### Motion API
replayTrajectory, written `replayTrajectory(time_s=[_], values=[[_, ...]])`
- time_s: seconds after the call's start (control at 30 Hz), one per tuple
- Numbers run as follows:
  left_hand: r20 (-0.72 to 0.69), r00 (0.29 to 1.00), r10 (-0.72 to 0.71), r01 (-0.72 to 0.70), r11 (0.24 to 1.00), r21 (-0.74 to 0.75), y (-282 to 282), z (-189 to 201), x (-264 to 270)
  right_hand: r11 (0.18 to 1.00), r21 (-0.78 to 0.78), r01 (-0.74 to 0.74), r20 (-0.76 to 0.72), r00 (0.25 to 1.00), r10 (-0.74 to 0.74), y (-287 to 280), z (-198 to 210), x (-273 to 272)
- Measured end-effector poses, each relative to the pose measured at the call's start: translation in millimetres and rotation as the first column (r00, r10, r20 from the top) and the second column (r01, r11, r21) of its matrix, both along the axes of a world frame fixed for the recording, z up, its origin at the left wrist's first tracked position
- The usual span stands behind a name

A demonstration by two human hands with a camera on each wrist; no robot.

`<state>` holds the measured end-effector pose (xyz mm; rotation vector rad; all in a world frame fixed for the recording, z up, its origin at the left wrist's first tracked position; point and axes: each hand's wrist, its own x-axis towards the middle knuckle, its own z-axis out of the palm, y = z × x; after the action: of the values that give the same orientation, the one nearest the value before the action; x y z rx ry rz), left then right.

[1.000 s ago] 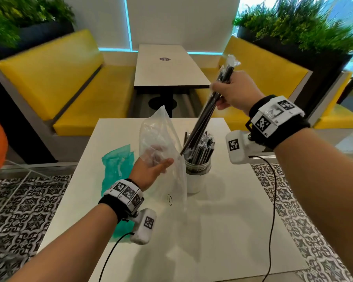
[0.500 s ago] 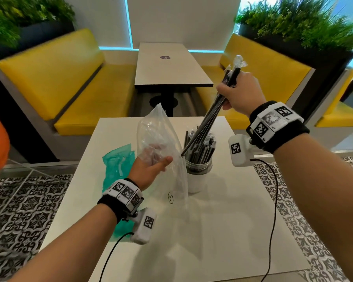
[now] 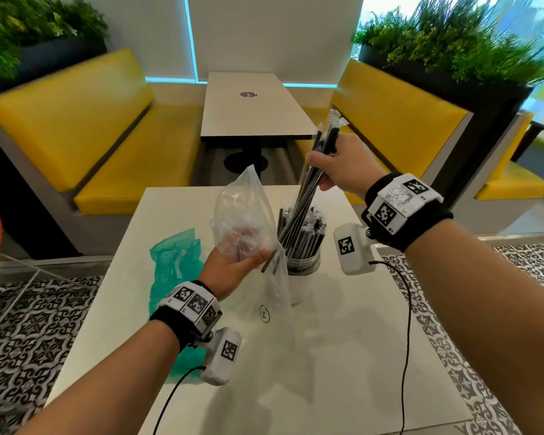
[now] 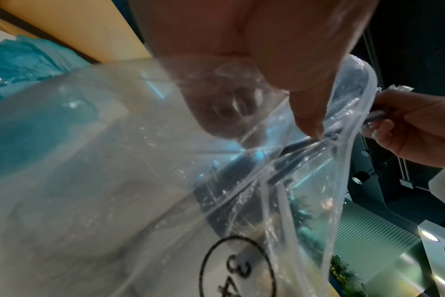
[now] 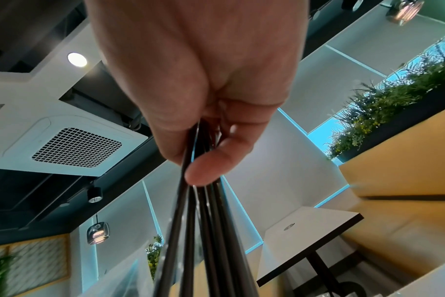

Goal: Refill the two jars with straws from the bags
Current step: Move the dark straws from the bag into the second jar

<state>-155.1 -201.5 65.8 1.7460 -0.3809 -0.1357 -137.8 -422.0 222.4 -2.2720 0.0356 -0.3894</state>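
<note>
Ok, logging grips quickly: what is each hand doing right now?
Left hand: closed, gripping the clear bag.
Right hand: closed, gripping a bundle of black straws, whose lower ends are in the bag.

clear bag (image 3: pixel 266 312) — circled "34"

Glossy clear plastic bag (image 3: pixel 258 215), shiny black straws (image 3: pixel 308 189) (film-wrapped), smooth matt white table (image 3: pixel 343 356).

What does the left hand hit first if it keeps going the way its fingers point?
Likely the black straws standing in the jar. The left hand, gripping the clear bag, points right toward them, with only bag film between. Depth is uncertain.
</note>
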Motion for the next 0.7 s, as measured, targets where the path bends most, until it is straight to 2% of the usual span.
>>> replayTrajectory(time_s=[0.23, 0.47, 0.7], values=[[0.016, 1.000, 0.003, -0.003, 1.000, 0.018, 1.6, 2.9, 2.2, 0.999, -0.042, 0.003, 0.020, 1.000, -0.002, 0.5, 3.9, 1.8], [0.020, 0.998, 0.061, -0.062, 0.997, 0.036, 12.6, -1.4, 5.7, 0.992, 0.020, 0.124, 0.133, 0.983, -0.125, -28.0, 29.0, 0.7], [0.040, 0.997, 0.063, -0.066, 0.996, 0.065, 9.0, 4.4, 4.9, 0.982, -0.118, 0.147, 0.193, 0.974, -0.122, -21.7, 28.2, 0.2]])
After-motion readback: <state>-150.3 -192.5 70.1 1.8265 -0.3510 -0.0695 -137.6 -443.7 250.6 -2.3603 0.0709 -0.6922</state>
